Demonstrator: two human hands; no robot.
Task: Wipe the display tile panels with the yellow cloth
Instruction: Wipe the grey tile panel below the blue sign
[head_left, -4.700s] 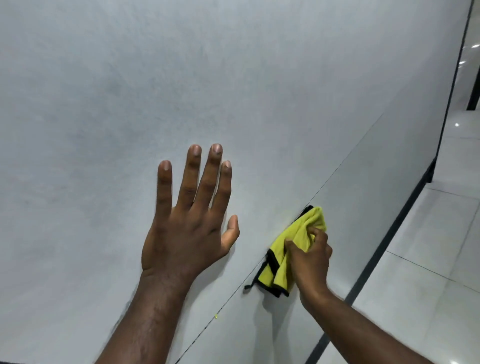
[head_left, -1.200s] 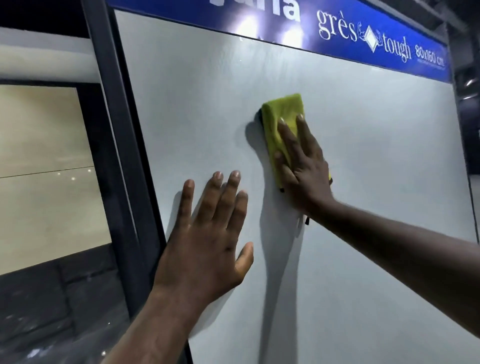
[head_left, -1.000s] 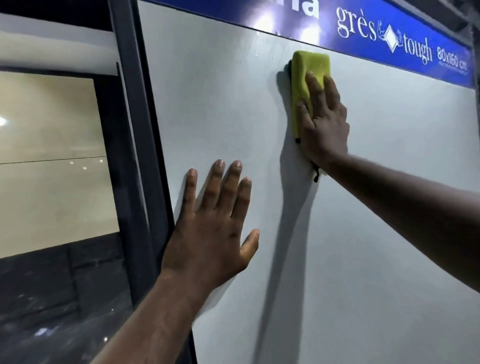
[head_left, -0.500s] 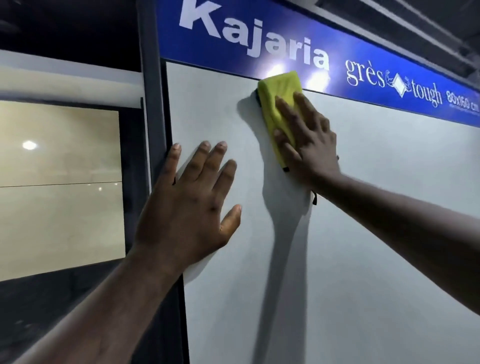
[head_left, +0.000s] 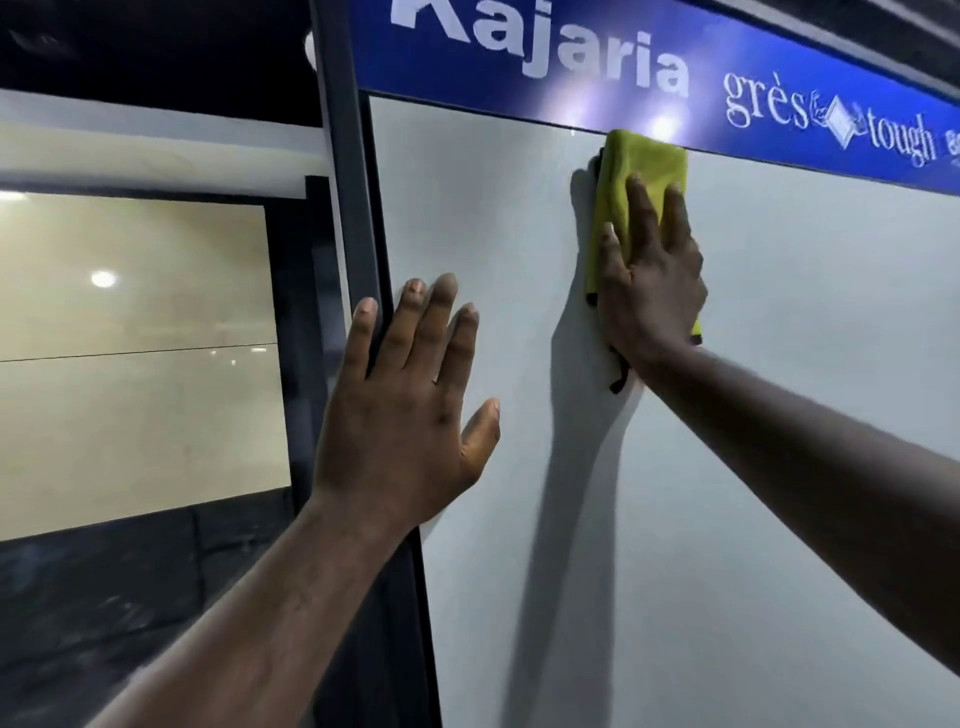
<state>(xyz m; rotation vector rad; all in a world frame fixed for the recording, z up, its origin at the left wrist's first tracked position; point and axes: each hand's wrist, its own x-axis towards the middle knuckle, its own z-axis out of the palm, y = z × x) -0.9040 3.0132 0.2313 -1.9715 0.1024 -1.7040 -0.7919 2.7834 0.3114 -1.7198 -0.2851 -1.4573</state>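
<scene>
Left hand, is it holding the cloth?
No, the left hand lies flat and bare on the tile panel, while the right hand presses the cloth against it.

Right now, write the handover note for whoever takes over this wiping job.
Left hand: open, flat against the grey tile panel at its left edge, by the dark frame post.
Right hand: open, pressing the yellow cloth on the panel.
Cloth: folded, at the panel's top edge, just under the blue sign.
Done: unclear; no wipe marks show.
Left: probably the panel below and to the right.
</scene>
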